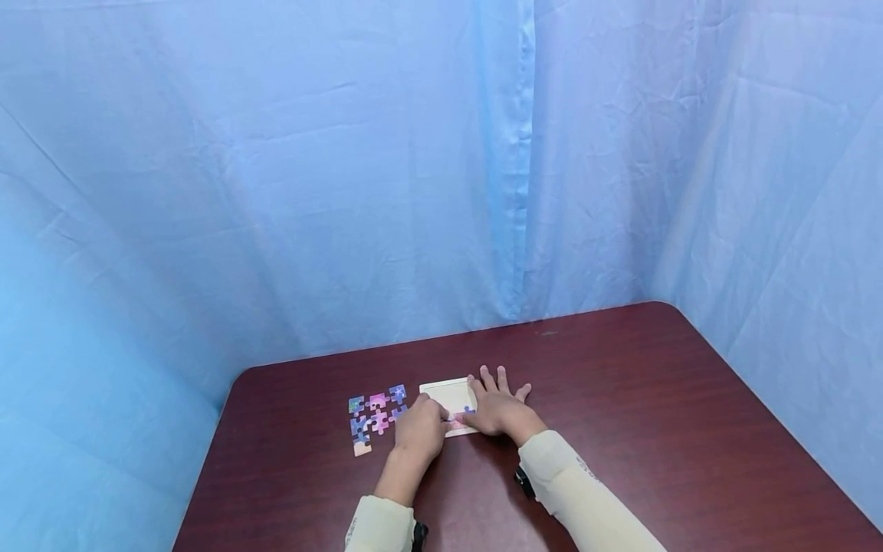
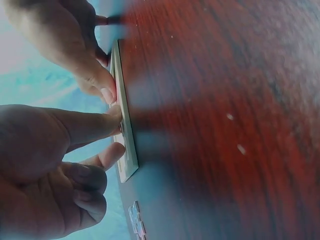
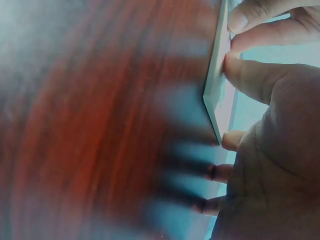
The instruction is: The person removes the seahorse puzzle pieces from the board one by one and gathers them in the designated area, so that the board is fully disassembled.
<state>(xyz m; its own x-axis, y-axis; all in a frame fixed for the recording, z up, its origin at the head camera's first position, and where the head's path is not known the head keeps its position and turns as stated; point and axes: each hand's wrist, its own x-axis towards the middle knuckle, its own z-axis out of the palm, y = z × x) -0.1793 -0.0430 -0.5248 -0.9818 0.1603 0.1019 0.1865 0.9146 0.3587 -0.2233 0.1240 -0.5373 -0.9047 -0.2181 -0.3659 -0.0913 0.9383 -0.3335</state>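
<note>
A shallow pale wooden puzzle tray [image 1: 441, 383] lies on the table, with a few coloured jigsaw pieces [image 1: 467, 410] along its near side. At the tray's near left part, my left hand [image 1: 421, 425] has its thumb and index finger on a puzzle piece [image 1: 451, 425], apparently pinching it; the fingers partly cover it. Its other fingers are curled in, as the left wrist view shows. My right hand [image 1: 495, 410] rests over the tray's right side, fingers spread past the edge. The right thumb [image 3: 250, 77] presses down inside the tray, close to the left fingertips.
Several loose jigsaw pieces [image 1: 379, 422] in pink, blue and purple lie left of the tray, near my left hand. Everything stands on a dark red-brown wooden table [image 1: 621, 414]. Light blue curtains [image 1: 345, 192] hang behind the table and at its sides.
</note>
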